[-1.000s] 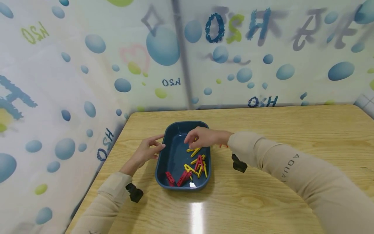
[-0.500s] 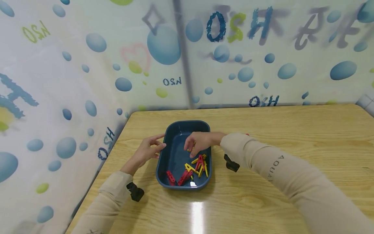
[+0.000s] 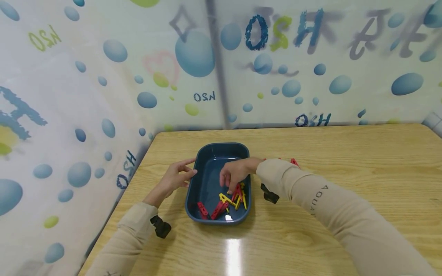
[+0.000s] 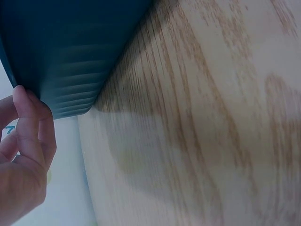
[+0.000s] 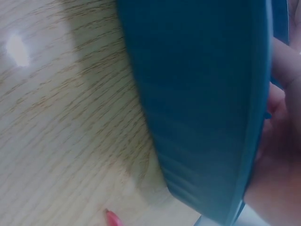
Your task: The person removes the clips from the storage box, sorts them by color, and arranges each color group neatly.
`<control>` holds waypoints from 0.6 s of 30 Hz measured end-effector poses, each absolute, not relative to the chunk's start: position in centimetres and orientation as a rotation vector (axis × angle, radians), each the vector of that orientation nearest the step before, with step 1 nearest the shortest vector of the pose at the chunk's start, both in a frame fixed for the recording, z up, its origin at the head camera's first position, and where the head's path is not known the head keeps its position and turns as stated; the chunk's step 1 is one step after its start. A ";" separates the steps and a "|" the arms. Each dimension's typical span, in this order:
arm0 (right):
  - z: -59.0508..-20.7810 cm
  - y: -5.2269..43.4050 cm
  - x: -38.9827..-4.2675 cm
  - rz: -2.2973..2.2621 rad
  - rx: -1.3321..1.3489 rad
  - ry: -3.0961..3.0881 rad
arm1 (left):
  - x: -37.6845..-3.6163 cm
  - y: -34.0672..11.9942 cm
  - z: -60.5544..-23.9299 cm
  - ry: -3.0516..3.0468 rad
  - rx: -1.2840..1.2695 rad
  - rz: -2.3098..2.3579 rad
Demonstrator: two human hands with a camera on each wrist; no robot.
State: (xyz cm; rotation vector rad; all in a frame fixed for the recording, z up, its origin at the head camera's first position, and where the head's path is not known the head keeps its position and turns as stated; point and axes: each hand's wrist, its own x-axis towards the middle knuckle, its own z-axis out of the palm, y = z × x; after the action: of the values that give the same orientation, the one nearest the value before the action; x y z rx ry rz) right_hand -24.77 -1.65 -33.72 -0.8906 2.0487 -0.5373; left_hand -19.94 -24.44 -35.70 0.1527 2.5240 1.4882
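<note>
Your left hand (image 3: 176,178) rests against the left rim of the blue tub (image 3: 203,178), fingers relaxed and straight, gripping nothing. The tub sits on the wooden tabletop (image 3: 345,161) near the back left corner. Your right hand (image 3: 236,174) reaches down into the tub, fingertips (image 3: 228,188) right at the pile of yellow and red clothespins (image 3: 228,200) in its near half; you cannot tell if it pinches one. A red clothespin (image 3: 294,162) lies on the tabletop just behind your right sleeve (image 3: 328,203).
</note>
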 end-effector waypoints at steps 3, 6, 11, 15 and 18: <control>-33.7 -1.7 -24.7 -0.508 -0.901 2.038 | -20.0 -24.5 -35.8 2.519 0.149 1.494; -33.7 -1.7 -24.7 -0.487 -0.904 2.021 | -20.0 -24.5 -35.8 2.519 0.146 1.489; -33.9 -1.8 -24.7 -0.458 -0.918 1.991 | -19.9 -24.5 -35.9 2.523 0.130 1.478; -33.9 -1.7 -24.7 -0.438 -0.930 1.990 | -19.9 -24.5 -35.8 2.513 0.124 1.483; -33.8 -1.6 -24.6 -0.448 -0.960 2.009 | -19.8 -24.2 -35.3 2.515 0.120 1.474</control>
State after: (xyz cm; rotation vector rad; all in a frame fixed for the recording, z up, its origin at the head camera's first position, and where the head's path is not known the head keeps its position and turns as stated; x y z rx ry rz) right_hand -24.64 -1.59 -33.78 -0.9596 2.0088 -0.4476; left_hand -19.77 -24.15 -35.30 0.1197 2.5154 1.4745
